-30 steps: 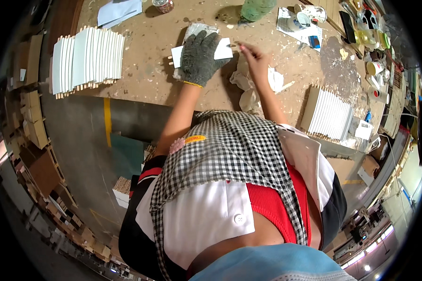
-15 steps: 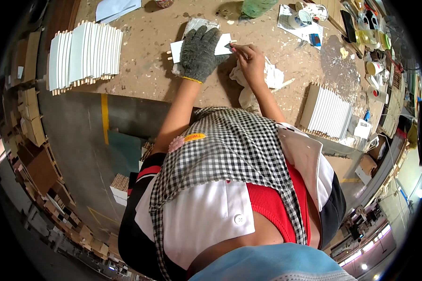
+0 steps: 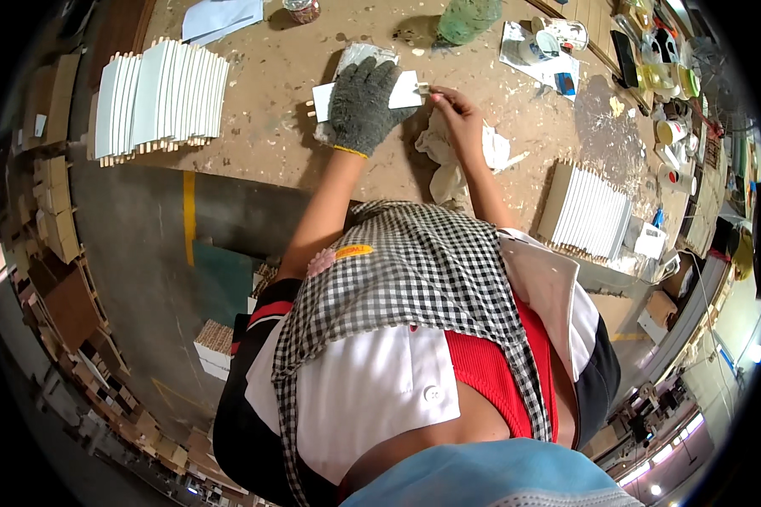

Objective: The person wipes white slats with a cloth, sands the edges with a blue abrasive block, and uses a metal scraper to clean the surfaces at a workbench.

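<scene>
Under my left hand [image 3: 364, 107], in a grey knit glove, lies a white board [image 3: 404, 90] with small wooden pegs at its left end. The gloved palm presses on the board, fingers lying flat and apart across it. A pale, scuffed block [image 3: 368, 53] shows beneath the board. My bare right hand [image 3: 459, 118] is at the board's right end, thumb and forefinger pinching a small flat piece [image 3: 424, 88]; its exact kind is too small to make out. A crumpled white cloth [image 3: 495, 149] lies beside and under my right wrist.
Rows of similar white pegged boards stand at the left [image 3: 165, 97] and the right [image 3: 585, 209] of the worktable [image 3: 266, 110]. Toward the back are white papers [image 3: 220, 19], a jar [image 3: 303, 10] and a green bottle [image 3: 468, 21]. Cups, containers and a dark phone [image 3: 625, 52] crowd the right.
My right hand has shifted slightly at the board's right end; the small piece, dark and pointed before, now looks lighter. The left hand stays pressed on the board. The whole view has moved slightly.
</scene>
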The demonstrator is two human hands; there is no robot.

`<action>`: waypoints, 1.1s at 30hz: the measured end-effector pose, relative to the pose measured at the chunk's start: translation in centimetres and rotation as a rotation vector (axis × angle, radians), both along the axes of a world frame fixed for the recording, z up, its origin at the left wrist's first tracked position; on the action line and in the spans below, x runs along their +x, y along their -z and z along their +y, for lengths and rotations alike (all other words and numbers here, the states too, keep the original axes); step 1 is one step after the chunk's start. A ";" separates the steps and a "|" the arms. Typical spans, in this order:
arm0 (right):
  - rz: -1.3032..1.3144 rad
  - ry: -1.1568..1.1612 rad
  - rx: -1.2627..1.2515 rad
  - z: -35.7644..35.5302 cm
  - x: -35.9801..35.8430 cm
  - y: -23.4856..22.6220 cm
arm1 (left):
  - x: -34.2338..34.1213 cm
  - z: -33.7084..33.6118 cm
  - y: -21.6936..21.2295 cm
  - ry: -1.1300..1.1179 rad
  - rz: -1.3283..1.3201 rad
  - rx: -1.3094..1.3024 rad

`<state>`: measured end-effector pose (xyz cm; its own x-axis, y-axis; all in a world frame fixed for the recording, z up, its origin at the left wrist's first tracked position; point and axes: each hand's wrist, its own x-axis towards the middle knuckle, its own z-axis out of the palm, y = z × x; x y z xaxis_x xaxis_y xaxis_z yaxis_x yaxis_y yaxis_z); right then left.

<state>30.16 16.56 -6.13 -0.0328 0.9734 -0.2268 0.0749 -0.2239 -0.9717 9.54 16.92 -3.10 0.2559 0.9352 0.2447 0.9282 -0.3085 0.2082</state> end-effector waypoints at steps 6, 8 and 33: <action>-0.359 -0.052 0.267 -0.4 -1.1 -2.5 | -0.2 -0.1 -0.2 0.018 -0.037 0.026; -0.442 -0.074 0.313 0.0 -0.9 -2.2 | -0.1 0.2 -0.3 0.024 -0.007 0.014; -0.015 -0.035 0.094 -0.5 -0.5 -2.6 | 0.2 -0.4 -1.0 0.033 0.010 -0.001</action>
<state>29.64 16.03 -3.57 -0.0643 0.9887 -0.1352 0.0953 -0.1288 -0.9871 9.70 16.55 -2.07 0.2893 0.9265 0.2407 0.9196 -0.3388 0.1989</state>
